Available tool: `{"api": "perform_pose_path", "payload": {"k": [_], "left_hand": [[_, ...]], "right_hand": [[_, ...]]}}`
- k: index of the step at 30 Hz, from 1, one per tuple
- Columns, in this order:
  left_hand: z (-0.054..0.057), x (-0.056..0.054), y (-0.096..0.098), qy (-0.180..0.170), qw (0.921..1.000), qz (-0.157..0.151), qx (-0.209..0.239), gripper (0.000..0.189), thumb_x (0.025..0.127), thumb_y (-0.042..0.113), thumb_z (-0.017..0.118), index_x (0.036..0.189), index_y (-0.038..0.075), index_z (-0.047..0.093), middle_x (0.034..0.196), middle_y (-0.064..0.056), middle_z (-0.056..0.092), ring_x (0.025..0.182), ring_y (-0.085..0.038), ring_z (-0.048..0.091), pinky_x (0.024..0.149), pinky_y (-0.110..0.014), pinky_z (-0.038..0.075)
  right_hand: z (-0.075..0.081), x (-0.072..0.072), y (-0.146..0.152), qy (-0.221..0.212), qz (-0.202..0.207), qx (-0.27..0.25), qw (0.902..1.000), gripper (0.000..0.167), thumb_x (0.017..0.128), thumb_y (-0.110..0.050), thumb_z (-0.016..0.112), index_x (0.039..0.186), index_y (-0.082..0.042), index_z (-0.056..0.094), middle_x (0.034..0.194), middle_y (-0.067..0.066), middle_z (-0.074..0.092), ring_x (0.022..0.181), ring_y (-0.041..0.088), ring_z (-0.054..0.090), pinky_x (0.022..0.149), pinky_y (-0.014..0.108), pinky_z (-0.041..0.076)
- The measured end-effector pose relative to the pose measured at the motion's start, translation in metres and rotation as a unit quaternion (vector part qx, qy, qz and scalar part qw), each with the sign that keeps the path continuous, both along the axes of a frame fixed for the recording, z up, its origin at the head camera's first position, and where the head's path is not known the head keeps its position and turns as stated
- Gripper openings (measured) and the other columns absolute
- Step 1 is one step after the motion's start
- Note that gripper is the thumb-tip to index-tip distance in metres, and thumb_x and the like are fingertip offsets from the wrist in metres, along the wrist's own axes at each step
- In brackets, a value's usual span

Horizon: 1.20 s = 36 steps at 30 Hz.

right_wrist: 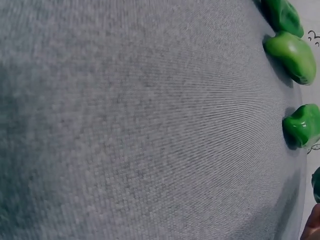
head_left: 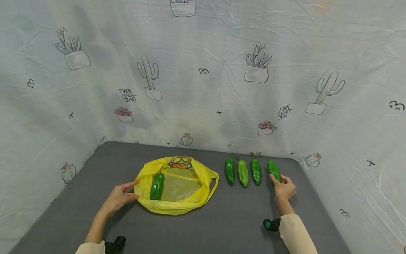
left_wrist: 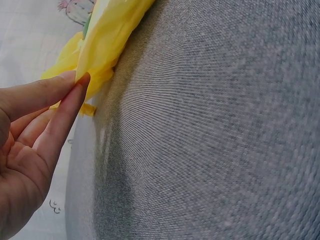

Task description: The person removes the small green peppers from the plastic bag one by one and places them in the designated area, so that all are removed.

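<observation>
Between thumb and fingertips my left hand (head_left: 120, 198) pinches the left rim of a yellow plastic bag (head_left: 147, 203); the left wrist view shows the thin film (left_wrist: 102, 47) in that pinch. The bag lies with its mouth spread wide, and one dark green pepper (head_left: 157, 186) rests inside near the left side. At the right, my right hand (head_left: 284, 188) holds another green pepper (head_left: 273, 169) by its near end, thumb on one side and fingers on the other. Only a sliver of this hand (right_wrist: 312, 224) appears at the edge of the right wrist view.
Left of the held pepper, three more lie in a row: a dark green pepper (head_left: 229, 170), a lighter green pepper (head_left: 243, 173) and a green pepper (head_left: 256, 171). The bag's handle loops (head_left: 215, 175) point toward them. A printed cloth (head_left: 203, 88) hangs behind the grey table (head_left: 222, 225).
</observation>
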State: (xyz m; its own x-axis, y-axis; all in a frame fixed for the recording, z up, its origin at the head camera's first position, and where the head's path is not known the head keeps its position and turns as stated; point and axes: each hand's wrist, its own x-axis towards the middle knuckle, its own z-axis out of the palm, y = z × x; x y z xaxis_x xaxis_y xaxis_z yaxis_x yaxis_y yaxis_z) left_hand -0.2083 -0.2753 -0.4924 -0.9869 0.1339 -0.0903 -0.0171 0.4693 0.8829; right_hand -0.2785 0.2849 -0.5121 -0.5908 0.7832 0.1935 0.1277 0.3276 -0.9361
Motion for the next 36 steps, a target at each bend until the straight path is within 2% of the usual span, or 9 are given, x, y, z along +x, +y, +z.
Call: {"api": "perform_pose_path", "payload": {"k": [2, 5, 8, 11, 14, 18, 24, 28, 36], "left_hand": [[0.0, 0.0, 0.0, -0.004, 1.0, 0.002, 0.0, 0.066, 0.087, 0.007, 0.069, 0.141, -0.012, 0.037, 0.144, -0.04, 0.027, 0.112, -0.045, 0.056, 0.082, -0.042, 0.055], [0.0, 0.001, 0.0, 0.0, 1.0, 0.001, 0.0, 0.065, 0.088, 0.007, 0.069, 0.141, -0.012, 0.037, 0.144, -0.039, 0.027, 0.112, -0.045, 0.057, 0.083, -0.043, 0.054], [0.0, 0.002, 0.001, 0.01, 0.9999, 0.001, -0.003, 0.064, 0.088, 0.006, 0.069, 0.141, -0.011, 0.038, 0.144, -0.039, 0.028, 0.112, -0.045, 0.057, 0.083, -0.042, 0.054], [0.0, 0.002, 0.001, 0.014, 0.9999, 0.001, -0.005, 0.064, 0.087, 0.006, 0.069, 0.141, -0.012, 0.038, 0.143, -0.039, 0.028, 0.112, -0.045, 0.057, 0.083, -0.042, 0.055], [0.0, 0.003, 0.0, 0.013, 0.9999, 0.003, -0.008, 0.064, 0.087, 0.006, 0.069, 0.141, -0.012, 0.038, 0.143, -0.039, 0.029, 0.112, -0.046, 0.056, 0.082, -0.041, 0.055], [0.0, 0.004, 0.0, 0.012, 0.9999, 0.002, -0.008, 0.064, 0.088, 0.005, 0.068, 0.141, -0.012, 0.038, 0.143, -0.039, 0.029, 0.112, -0.045, 0.057, 0.082, -0.041, 0.055], [0.0, 0.003, 0.0, 0.019, 0.9997, 0.001, -0.012, 0.063, 0.088, 0.009, 0.069, 0.141, -0.011, 0.04, 0.144, -0.037, 0.03, 0.112, -0.044, 0.057, 0.084, -0.042, 0.054], [-0.001, 0.002, 0.0, 0.027, 0.9996, 0.0, -0.011, 0.063, 0.088, 0.009, 0.069, 0.14, -0.01, 0.041, 0.143, -0.036, 0.032, 0.111, -0.044, 0.058, 0.085, -0.043, 0.054], [-0.002, 0.002, -0.002, 0.028, 0.9996, -0.008, 0.001, 0.062, 0.088, 0.009, 0.069, 0.14, -0.01, 0.04, 0.144, -0.035, 0.032, 0.112, -0.044, 0.057, 0.083, -0.041, 0.054]], "right_hand": [[-0.002, -0.001, 0.0, -0.001, 0.003, -0.001, 1.0, 0.041, 0.074, -0.008, 0.082, 0.109, 0.009, 0.068, 0.098, 0.027, 0.063, 0.066, 0.0, 0.041, 0.094, 0.045, 0.043], [-0.003, -0.002, -0.002, -0.008, 0.01, -0.005, 0.9999, 0.04, 0.075, -0.005, 0.081, 0.109, 0.01, 0.067, 0.098, 0.028, 0.062, 0.074, 0.017, 0.049, 0.104, 0.047, 0.033], [-0.003, -0.004, -0.003, -0.019, 0.019, -0.006, 0.9996, 0.04, 0.077, -0.004, 0.079, 0.111, 0.011, 0.065, 0.102, 0.031, 0.06, 0.089, 0.035, 0.052, 0.108, 0.049, 0.024], [-0.002, -0.005, -0.005, -0.031, 0.03, -0.002, 0.9991, 0.04, 0.079, -0.004, 0.078, 0.112, 0.012, 0.063, 0.107, 0.034, 0.059, 0.101, 0.043, 0.051, 0.111, 0.049, 0.018], [-0.001, -0.006, -0.006, -0.045, 0.045, 0.0, 0.998, 0.04, 0.08, -0.003, 0.077, 0.113, 0.013, 0.062, 0.112, 0.034, 0.058, 0.107, 0.044, 0.048, 0.112, 0.049, 0.014], [0.0, -0.006, -0.007, -0.057, 0.06, 0.004, 0.9966, 0.039, 0.08, -0.002, 0.076, 0.113, 0.014, 0.061, 0.113, 0.035, 0.056, 0.11, 0.045, 0.044, 0.111, 0.05, 0.015], [-0.004, -0.01, -0.005, -0.067, 0.056, 0.065, 0.9941, 0.039, 0.078, 0.0, 0.077, 0.11, 0.016, 0.063, 0.108, 0.035, 0.059, 0.099, 0.046, 0.05, 0.101, 0.051, 0.025], [-0.003, -0.012, -0.003, -0.066, 0.057, 0.101, 0.9911, 0.039, 0.076, -0.001, 0.078, 0.108, 0.017, 0.063, 0.103, 0.035, 0.061, 0.095, 0.047, 0.053, 0.097, 0.053, 0.027], [-0.004, -0.009, -0.005, -0.071, 0.057, 0.083, 0.9925, 0.041, 0.078, -0.002, 0.078, 0.111, 0.018, 0.061, 0.106, 0.036, 0.06, 0.098, 0.048, 0.053, 0.101, 0.053, 0.025]]}}
